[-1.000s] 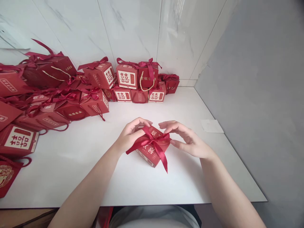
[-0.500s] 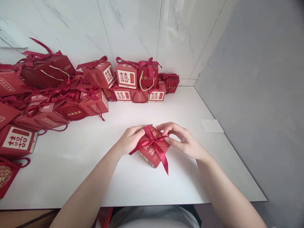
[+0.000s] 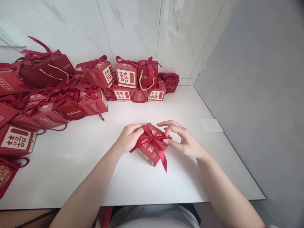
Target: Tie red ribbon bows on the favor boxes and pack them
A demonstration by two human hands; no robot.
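Note:
A red gift box [image 3: 147, 153] with pale lettering sits on the white table in front of me, turned at an angle. Across its top lies a dark red satin ribbon [image 3: 159, 151] tied in a bow, one tail hanging over the near side. My left hand [image 3: 130, 138] grips the box along its left side, thumb on top and the other fingers mostly hidden behind. At the right, my right hand [image 3: 181, 139] pinches the ribbon's right loop between thumb and a finger, its index finger raised and curved above the box.
Many similar red boxes [image 3: 92, 101] with ribbons and cord handles are stacked along the left and back of the white table [image 3: 78, 167]. A white slip [image 3: 211, 125] lies by the right edge, beside a grey wall [image 3: 256, 95]. A tiled wall [image 3: 133, 28] stands behind.
My right index finger has lifted a little and straightened away from the box. The pinched ribbon loop has shifted slightly to the right. My left hand keeps its hold.

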